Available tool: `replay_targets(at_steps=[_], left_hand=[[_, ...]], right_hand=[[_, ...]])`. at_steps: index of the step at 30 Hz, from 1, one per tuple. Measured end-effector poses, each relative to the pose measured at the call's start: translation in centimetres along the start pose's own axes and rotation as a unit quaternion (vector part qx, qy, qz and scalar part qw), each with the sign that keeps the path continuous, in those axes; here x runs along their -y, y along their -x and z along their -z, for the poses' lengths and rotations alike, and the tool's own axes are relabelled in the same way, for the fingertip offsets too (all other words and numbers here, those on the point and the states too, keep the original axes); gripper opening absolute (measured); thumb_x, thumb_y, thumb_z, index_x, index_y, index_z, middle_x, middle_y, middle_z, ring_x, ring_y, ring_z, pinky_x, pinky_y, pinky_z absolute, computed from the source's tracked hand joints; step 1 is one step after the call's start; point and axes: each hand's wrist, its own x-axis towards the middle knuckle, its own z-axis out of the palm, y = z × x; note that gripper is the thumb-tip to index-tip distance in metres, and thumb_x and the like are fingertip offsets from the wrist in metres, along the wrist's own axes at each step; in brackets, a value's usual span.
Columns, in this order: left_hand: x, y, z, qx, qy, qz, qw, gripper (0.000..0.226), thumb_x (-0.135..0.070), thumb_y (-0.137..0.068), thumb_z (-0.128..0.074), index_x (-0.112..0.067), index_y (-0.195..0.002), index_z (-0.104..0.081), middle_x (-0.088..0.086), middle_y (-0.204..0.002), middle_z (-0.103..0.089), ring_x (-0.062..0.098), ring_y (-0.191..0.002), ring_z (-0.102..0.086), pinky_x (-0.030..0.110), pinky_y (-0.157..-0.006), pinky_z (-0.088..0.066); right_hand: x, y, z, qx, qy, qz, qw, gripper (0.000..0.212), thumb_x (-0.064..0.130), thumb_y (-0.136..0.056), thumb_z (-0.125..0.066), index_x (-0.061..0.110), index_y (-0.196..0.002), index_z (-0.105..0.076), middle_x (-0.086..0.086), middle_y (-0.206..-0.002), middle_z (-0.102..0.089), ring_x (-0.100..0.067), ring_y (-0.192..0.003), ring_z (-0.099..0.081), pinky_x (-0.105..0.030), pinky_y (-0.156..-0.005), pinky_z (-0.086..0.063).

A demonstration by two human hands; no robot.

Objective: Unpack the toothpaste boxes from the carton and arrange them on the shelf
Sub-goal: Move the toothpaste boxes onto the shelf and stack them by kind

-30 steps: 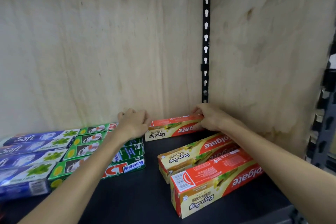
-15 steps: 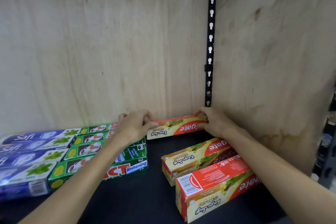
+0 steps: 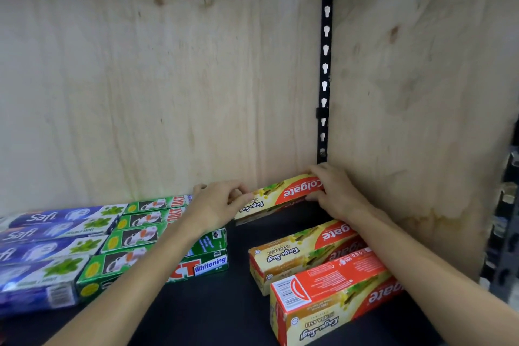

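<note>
A red and yellow Colgate box (image 3: 280, 197) lies lengthwise against the plywood back wall, on the black shelf (image 3: 236, 239). My left hand (image 3: 217, 202) grips its left end with curled fingers. Its right end is held by my right hand (image 3: 334, 191), fingers over the top and thumb at the front. Two more Colgate boxes lie in front to the right, one behind (image 3: 303, 250) and one nearer (image 3: 331, 298), with another partly hidden between them. The carton is out of sight.
Green toothpaste boxes (image 3: 134, 236) sit in rows left of centre, under my left forearm. Blue Safi boxes (image 3: 47, 247) fill the far left. A black slotted upright (image 3: 325, 59) runs down the back corner. A plywood side wall (image 3: 421, 93) closes the right.
The held Colgate box has been tipped so its printed top face now shows more. Both hands stay on its ends. The camera has shifted slightly.
</note>
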Motion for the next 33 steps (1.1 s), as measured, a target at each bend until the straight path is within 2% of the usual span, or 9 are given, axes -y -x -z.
replay_targets(at_steps=[5, 11, 15, 18, 20, 24, 29, 31, 33], left_hand=[[-1.6, -0.8, 0.7, 0.064, 0.112, -0.008, 0.992, 0.053, -0.073, -0.087, -0.053, -0.033, -0.119, -0.065, -0.014, -0.109, -0.071, 0.003, -0.098, -0.065, 0.03, -0.089, -0.054], [-3.5, -1.2, 0.3, 0.04, 0.287, 0.012, 0.957, 0.06, -0.068, -0.079, -0.068, -0.033, -0.128, -0.062, -0.01, -0.119, -0.068, 0.009, -0.106, -0.066, 0.031, -0.092, -0.053], [-4.2, -1.0, -0.1, 0.023, 0.458, 0.089, 0.884, 0.047, -0.043, -0.083, -0.078, -0.025, -0.121, -0.057, -0.004, -0.113, -0.07, 0.015, -0.094, -0.071, 0.032, -0.078, -0.055], [-4.6, -1.2, -0.6, -0.018, 0.51, 0.138, 0.849, 0.047, -0.036, -0.084, -0.079, -0.02, -0.12, -0.053, 0.004, -0.107, -0.072, 0.019, -0.095, -0.072, 0.041, -0.09, -0.057], [-4.7, -1.3, -0.8, -0.048, 0.546, 0.152, 0.823, 0.047, -0.027, -0.084, -0.08, -0.017, -0.12, -0.051, 0.008, -0.109, -0.073, 0.021, -0.097, -0.073, 0.043, -0.093, -0.056], [-5.2, -0.6, -0.8, -0.093, 0.584, 0.134, 0.795, 0.07, -0.012, -0.083, -0.081, -0.03, -0.13, -0.032, 0.009, -0.11, -0.072, 0.023, -0.095, -0.075, 0.041, -0.079, -0.063], [-6.0, 0.0, -1.1, -0.108, 0.583, 0.117, 0.796, 0.112, -0.011, -0.081, -0.083, -0.057, -0.145, -0.004, -0.004, -0.114, -0.062, 0.016, -0.102, -0.068, 0.049, -0.086, -0.06], [-6.0, 0.3, -0.6, -0.111, 0.554, 0.107, 0.818, 0.103, -0.015, -0.079, -0.085, -0.049, -0.146, -0.014, -0.006, -0.112, -0.062, 0.006, -0.095, -0.067, 0.036, -0.079, -0.062], [-5.3, 0.3, 0.4, -0.139, 0.45, 0.087, 0.878, 0.075, -0.026, -0.081, -0.084, -0.035, -0.136, -0.035, -0.006, -0.109, -0.062, -0.002, -0.086, -0.065, 0.017, -0.069, -0.057]], right_hand=[[0.2, -0.1, 0.2, -0.044, -0.092, 0.062, 0.993, 0.053, 0.009, -0.096, -0.061, 0.04, -0.137, -0.048, 0.005, -0.13, -0.049, -0.012, -0.118, -0.05, -0.031, -0.1, -0.046], [1.6, 0.0, 0.8, -0.098, -0.227, 0.132, 0.96, 0.076, 0.007, -0.092, -0.07, 0.04, -0.149, -0.032, 0.016, -0.121, -0.056, 0.004, -0.104, -0.061, -0.01, -0.086, -0.049], [2.2, 0.2, 0.8, -0.092, -0.216, 0.08, 0.969, 0.085, 0.044, -0.085, -0.076, 0.035, -0.152, -0.025, 0.022, -0.123, -0.055, 0.003, -0.102, -0.063, -0.022, -0.089, -0.052], [2.6, 0.5, 0.4, -0.032, -0.173, 0.079, 0.981, 0.082, 0.066, -0.074, -0.072, 0.033, -0.143, -0.042, 0.014, -0.11, -0.066, 0.003, -0.097, -0.065, -0.024, -0.085, -0.055], [2.7, 0.6, 0.2, 0.007, -0.153, 0.093, 0.984, 0.084, 0.072, -0.066, -0.073, 0.033, -0.136, -0.05, 0.013, -0.107, -0.068, 0.002, -0.094, -0.067, -0.03, -0.086, -0.058], [2.6, 0.8, -0.3, 0.072, -0.134, 0.107, 0.983, 0.078, 0.069, -0.06, -0.084, 0.038, -0.126, -0.054, 0.014, -0.106, -0.07, 0.0, -0.093, -0.068, -0.035, -0.085, -0.059], [2.6, 0.4, -1.0, 0.096, -0.11, 0.116, 0.982, 0.076, 0.061, -0.06, -0.087, 0.042, -0.124, -0.05, 0.017, -0.107, -0.067, 0.001, -0.091, -0.069, -0.031, -0.08, -0.06], [2.3, 0.1, -0.9, 0.094, -0.101, 0.108, 0.985, 0.067, 0.047, -0.07, -0.087, 0.042, -0.126, -0.051, 0.019, -0.106, -0.066, 0.003, -0.091, -0.068, -0.03, -0.08, -0.061], [1.9, 0.1, -0.7, 0.092, -0.091, 0.099, 0.987, 0.063, 0.04, -0.077, -0.083, 0.042, -0.131, -0.051, 0.02, -0.111, -0.064, 0.003, -0.094, -0.066, -0.028, -0.083, -0.059]])
